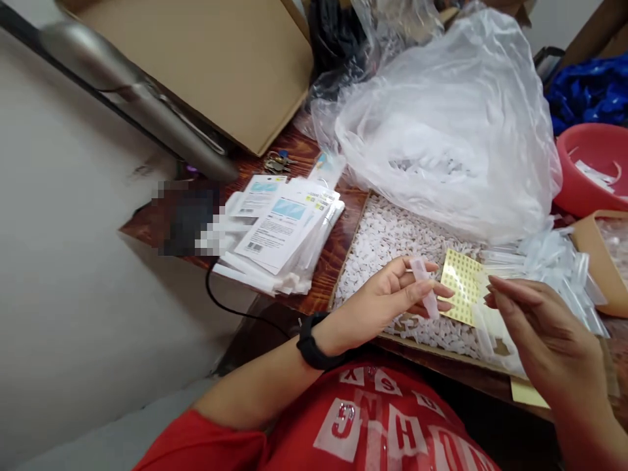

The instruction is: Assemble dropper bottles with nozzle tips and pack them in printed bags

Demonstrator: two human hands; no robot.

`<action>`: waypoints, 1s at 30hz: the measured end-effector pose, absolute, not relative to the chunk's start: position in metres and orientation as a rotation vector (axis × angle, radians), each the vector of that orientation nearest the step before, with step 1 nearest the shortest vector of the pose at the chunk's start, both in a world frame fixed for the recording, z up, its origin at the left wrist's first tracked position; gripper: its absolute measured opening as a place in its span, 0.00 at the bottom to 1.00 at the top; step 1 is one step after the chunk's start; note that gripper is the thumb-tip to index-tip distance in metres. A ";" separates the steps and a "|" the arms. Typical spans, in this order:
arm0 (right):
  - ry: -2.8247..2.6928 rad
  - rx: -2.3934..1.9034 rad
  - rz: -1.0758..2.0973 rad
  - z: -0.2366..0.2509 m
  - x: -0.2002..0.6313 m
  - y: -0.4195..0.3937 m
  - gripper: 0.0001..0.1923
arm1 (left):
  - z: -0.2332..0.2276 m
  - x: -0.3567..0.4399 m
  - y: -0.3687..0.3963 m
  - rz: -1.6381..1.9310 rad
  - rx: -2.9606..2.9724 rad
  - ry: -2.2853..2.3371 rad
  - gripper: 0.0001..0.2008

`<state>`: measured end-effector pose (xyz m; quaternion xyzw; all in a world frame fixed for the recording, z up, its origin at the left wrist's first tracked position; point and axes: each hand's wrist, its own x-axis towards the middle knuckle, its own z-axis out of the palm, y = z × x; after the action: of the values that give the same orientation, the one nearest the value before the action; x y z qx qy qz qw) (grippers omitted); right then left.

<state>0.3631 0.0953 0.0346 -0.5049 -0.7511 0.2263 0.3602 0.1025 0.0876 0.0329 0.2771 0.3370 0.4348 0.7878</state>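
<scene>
My left hand (392, 294), with a black band on its wrist, holds a small translucent plastic tube (424, 288) between thumb and fingers. Right of it, my right hand (549, 327) is raised with thumb and fingertips pinched together; whatever is between them is too small to make out. Between the two hands lies a yellow sheet of small round stickers (461, 278). The sheet rests on a shallow cardboard tray filled with small white plastic pieces (392, 229). Clear tubes or sleeves (554, 255) are heaped beyond my right hand.
A large clear plastic bag (451, 111) of white pieces stands behind the tray. Printed white packages (279, 229) are stacked at left near some keys (279, 161). A red bowl (591, 170) and an orange-tan container (601, 255) stand at right. A cardboard box (210, 59) is at the back.
</scene>
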 end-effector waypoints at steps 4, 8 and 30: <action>-1.702 -1.312 0.701 0.023 0.345 0.064 0.19 | 0.028 0.112 0.074 0.947 0.428 0.619 0.15; -1.738 -1.208 0.604 0.015 0.327 0.057 0.28 | 0.023 0.117 0.067 0.908 0.312 0.593 0.14; -1.831 -1.180 0.693 0.009 0.342 0.064 0.17 | 0.009 0.117 0.069 0.881 0.212 0.764 0.16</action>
<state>0.3421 0.0641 0.0093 -0.4696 -0.7289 0.2757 0.4149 0.1168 0.0690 0.0091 0.0999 0.3601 0.4150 0.8295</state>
